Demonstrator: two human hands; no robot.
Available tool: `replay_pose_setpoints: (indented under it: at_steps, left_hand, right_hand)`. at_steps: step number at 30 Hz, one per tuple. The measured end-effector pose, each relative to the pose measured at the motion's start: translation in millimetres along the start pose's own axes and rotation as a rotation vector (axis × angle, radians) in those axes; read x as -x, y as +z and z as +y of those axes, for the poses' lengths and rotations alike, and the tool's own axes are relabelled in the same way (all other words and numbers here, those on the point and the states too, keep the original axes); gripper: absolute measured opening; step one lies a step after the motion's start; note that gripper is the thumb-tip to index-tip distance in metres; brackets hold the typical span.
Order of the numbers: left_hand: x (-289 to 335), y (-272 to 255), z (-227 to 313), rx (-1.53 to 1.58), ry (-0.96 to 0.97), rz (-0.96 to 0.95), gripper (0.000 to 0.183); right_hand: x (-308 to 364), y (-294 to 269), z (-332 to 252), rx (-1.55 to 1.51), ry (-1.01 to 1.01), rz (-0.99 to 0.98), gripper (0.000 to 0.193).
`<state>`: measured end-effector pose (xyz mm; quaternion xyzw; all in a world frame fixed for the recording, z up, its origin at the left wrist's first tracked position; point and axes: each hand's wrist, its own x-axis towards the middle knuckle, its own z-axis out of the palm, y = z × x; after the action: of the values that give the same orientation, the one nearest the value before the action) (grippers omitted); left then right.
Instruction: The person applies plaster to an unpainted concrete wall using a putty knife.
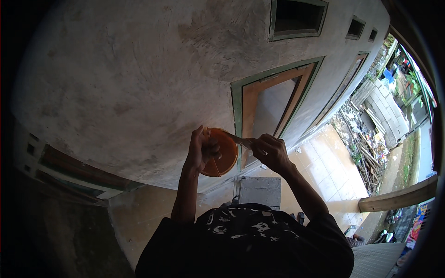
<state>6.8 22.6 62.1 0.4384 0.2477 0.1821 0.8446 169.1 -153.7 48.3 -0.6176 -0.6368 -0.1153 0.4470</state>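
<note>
An orange bucket (226,160) is held up in front of me, close to the plastered wall, with its round mouth facing up toward me. My left hand (202,149) grips it at the left rim, fingers curled over into the opening. A thin orange handle hangs along the near side. In my right hand (269,150), closed around its grip, is a flat, narrow tool like a scraper (235,137). Its far end reaches over the bucket's right rim; the tip is hard to make out. What the bucket contains is too dark to tell.
The rough grey wall (134,92) rises ahead. A green-framed window (278,99) is just right of the bucket, with small vents above. Below me is a grey block-like stand (260,190) on the tiled floor (320,162). A wooden post (396,194) stands at right, near outdoor rubble.
</note>
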Motion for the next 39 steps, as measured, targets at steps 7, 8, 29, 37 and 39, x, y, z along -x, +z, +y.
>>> replay_pose_setpoints:
  at_steps: [7,8,29,37,39]
  left_hand:
    - [-4.7,3.7,-0.7,0.012,-0.034,-0.034,0.04]
    - [-3.7,5.8,0.0,0.007,-0.043,-0.019,0.04]
    - [-8.9,-3.2,-0.8,0.055,-0.007,0.038,0.045]
    - [-16.3,-17.6,-10.5,0.134,-0.014,-0.013,0.047]
    - [-14.0,-5.8,-8.7,0.129,-0.019,0.165,0.047]
  right_hand:
    - [-24.5,-2.9,10.0,0.042,-0.166,-0.143,0.028]
    - [-29.7,-2.1,10.1,0.013,-0.162,-0.129,0.028]
    - [20.9,45.9,13.1,-0.025,0.108,0.263,0.018]
    - [13.8,52.8,3.2,-0.019,0.027,0.146,0.016]
    - [14.7,51.9,-0.6,0.005,0.054,0.219,0.015]
